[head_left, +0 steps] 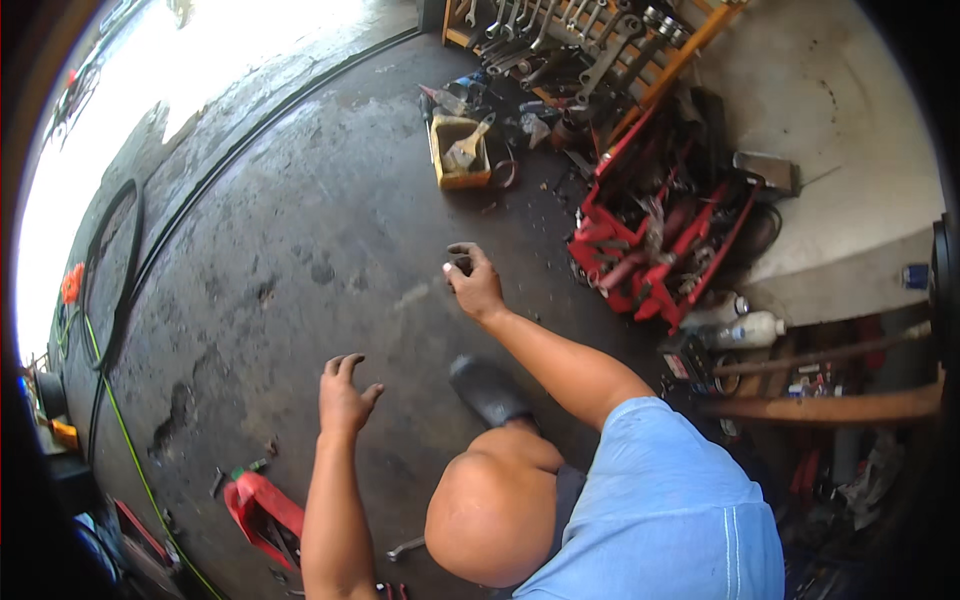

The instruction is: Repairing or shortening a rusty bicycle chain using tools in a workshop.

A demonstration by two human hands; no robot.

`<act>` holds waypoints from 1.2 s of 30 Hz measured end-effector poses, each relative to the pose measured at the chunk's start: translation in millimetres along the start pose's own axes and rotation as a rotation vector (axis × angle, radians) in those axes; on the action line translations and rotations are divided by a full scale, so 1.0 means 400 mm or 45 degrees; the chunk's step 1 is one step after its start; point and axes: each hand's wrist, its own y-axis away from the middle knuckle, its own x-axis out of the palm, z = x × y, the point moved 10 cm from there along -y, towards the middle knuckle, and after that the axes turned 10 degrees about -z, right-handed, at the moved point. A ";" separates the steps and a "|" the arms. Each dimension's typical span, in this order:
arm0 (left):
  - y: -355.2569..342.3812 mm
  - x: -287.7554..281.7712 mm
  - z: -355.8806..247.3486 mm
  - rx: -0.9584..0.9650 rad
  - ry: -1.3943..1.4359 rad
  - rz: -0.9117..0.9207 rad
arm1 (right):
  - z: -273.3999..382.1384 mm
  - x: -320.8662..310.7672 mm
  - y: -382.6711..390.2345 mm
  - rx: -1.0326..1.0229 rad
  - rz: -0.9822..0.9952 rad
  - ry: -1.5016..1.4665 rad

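Observation:
My right hand (pixel 473 280) is in mid-picture over the dark floor, fingers curled with dirty tips around a small dark spot that I cannot make out. My left hand (pixel 348 398) hangs lower and to the left, fingers apart and slightly bent, holding nothing. Below and left of it lies a red tool case or tray (pixel 258 505) with dark items in it. A wrench (pixel 405 548) lies by my bare knee (pixel 470 510). My dark shoe (pixel 485 390) rests on the floor between the hands.
Ahead stand a yellow container with a brush (pixel 450 175), a wooden rack (pixel 705 30) of wrenches and a crammed red toolbox (pixel 620 250). Bottles (pixel 750 332) and a wooden plank (pixel 820 408) are at right. Black hoses (pixel 130 215) and a green cord (pixel 135 460) cross the left floor.

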 end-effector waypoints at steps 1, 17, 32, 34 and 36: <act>-0.095 0.021 -0.038 0.004 -0.018 0.003 | 0.010 0.015 -0.072 0.143 -0.037 -0.196; -0.754 0.300 -0.076 -0.617 -0.323 0.409 | 0.139 0.240 -1.438 -0.079 -0.514 -0.057; -0.765 0.344 -0.104 -0.596 -0.240 0.461 | 0.033 0.251 -1.536 0.147 -0.772 -0.396; -0.770 0.329 -0.066 -0.546 -0.305 0.375 | 0.073 0.329 -1.350 0.219 -0.607 -0.561; -0.764 0.293 -0.085 -0.645 -0.258 0.421 | 0.090 0.418 -1.174 0.304 -0.371 -0.736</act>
